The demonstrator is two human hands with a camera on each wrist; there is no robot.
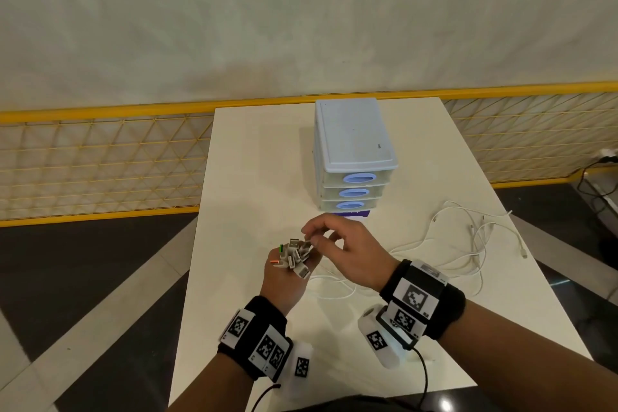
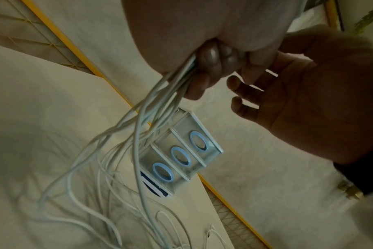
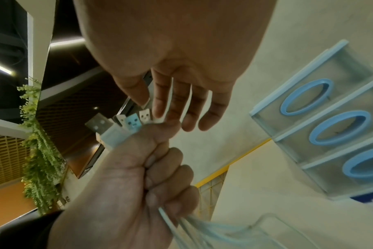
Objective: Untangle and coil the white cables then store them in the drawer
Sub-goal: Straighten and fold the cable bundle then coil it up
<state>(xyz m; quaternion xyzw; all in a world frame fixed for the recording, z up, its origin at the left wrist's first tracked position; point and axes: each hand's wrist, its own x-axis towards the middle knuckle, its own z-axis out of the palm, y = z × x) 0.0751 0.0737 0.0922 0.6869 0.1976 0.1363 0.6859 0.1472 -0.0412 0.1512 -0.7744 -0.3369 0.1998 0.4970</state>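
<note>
My left hand (image 1: 288, 274) grips a bunch of white cables just below their USB plugs (image 1: 296, 254), which stick up out of the fist. In the right wrist view the left hand's fist (image 3: 143, 168) and the plugs (image 3: 126, 124) show close up. My right hand (image 1: 316, 239) reaches over from the right, its thumb and forefinger pinching one plug (image 3: 144, 115). The cables (image 1: 468, 244) trail loose and tangled across the table to the right, and hang below the fist (image 2: 126, 161). All three drawers of the drawer unit (image 1: 354, 150) are closed.
The white table (image 1: 250, 177) is narrow, with edges close on both sides. A yellow mesh fence (image 1: 100, 160) runs behind it. Dark floor lies to the left and right. The drawer unit stands at the table's back, just beyond my hands.
</note>
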